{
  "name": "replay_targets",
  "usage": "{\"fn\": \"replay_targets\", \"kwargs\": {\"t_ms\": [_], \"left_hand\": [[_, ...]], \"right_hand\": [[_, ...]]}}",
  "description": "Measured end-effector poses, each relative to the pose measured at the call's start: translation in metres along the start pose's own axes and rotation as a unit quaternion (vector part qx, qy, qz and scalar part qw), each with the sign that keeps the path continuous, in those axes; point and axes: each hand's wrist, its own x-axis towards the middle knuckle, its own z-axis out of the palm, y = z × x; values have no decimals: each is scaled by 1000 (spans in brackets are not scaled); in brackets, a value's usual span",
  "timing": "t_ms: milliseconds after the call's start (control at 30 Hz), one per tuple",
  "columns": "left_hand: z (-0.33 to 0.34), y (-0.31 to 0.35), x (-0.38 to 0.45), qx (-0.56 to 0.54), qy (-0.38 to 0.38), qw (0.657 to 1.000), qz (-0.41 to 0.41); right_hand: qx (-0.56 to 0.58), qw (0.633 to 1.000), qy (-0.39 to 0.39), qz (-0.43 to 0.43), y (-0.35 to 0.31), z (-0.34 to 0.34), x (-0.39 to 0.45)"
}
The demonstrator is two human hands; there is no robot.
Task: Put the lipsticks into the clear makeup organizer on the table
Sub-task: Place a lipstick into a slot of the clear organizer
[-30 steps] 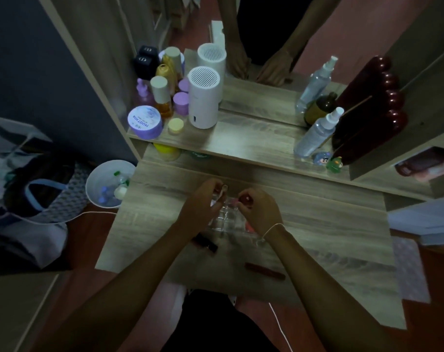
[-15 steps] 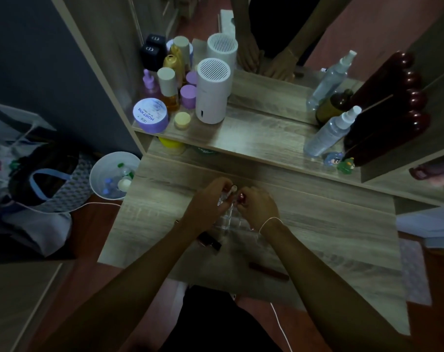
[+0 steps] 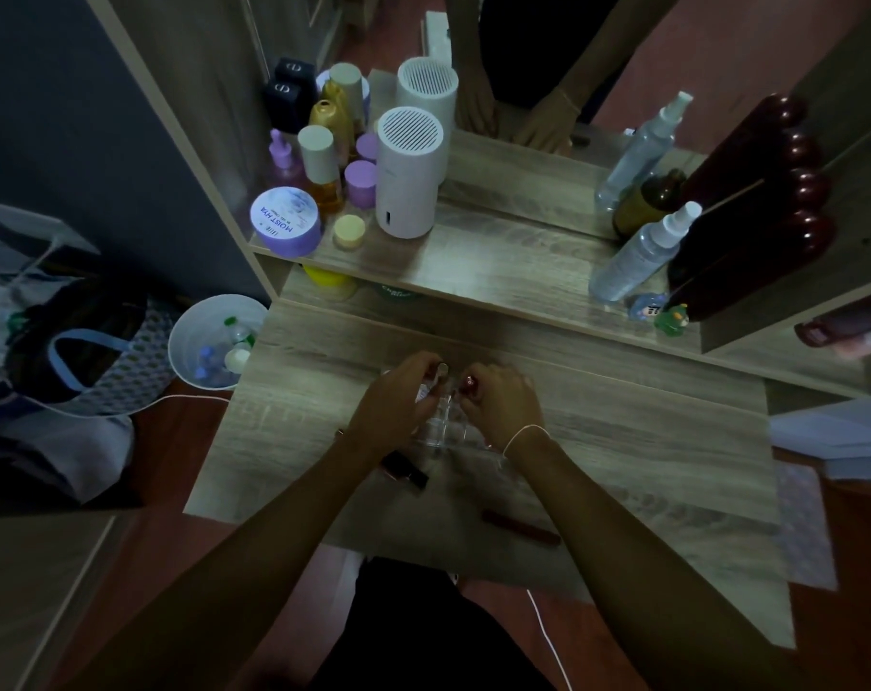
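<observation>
The clear makeup organizer (image 3: 440,425) stands on the wooden table (image 3: 622,441), mostly hidden between my two hands. My left hand (image 3: 398,406) grips a silver-capped lipstick (image 3: 441,370) upright over the organizer's far left. My right hand (image 3: 498,403) pinches a red-topped lipstick (image 3: 467,384) just to the right of it. A black lipstick (image 3: 406,468) lies on the table under my left wrist. A dark red lipstick (image 3: 520,527) lies near the front edge, below my right forearm.
A raised shelf (image 3: 498,261) behind holds jars, bottles and a white cylinder (image 3: 408,174) at left, spray bottles (image 3: 642,251) and a dark red object (image 3: 752,207) at right. A mirror sits behind it. A white bin (image 3: 214,341) and bags stand on the floor at left.
Both hands have stayed over the organizer, holding their lipsticks; the fingers shifted only slightly. The view has tilted a little.
</observation>
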Motion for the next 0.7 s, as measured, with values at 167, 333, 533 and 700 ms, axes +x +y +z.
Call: {"fn": "replay_targets", "kwargs": {"t_ms": [167, 333, 533, 700], "left_hand": [[-3, 8, 2, 23, -30, 999, 18], [-2, 8, 0, 36, -34, 999, 4], [-2, 6, -3, 30, -27, 999, 9], [-3, 2, -12, 27, -15, 1000, 2]], "right_hand": [[5, 1000, 4, -1, -1, -1, 0], [5, 1000, 2, -4, 0, -3, -2], [41, 999, 24, -7, 1, -8, -10], [60, 997, 48, -4, 10, -14, -26]]}}
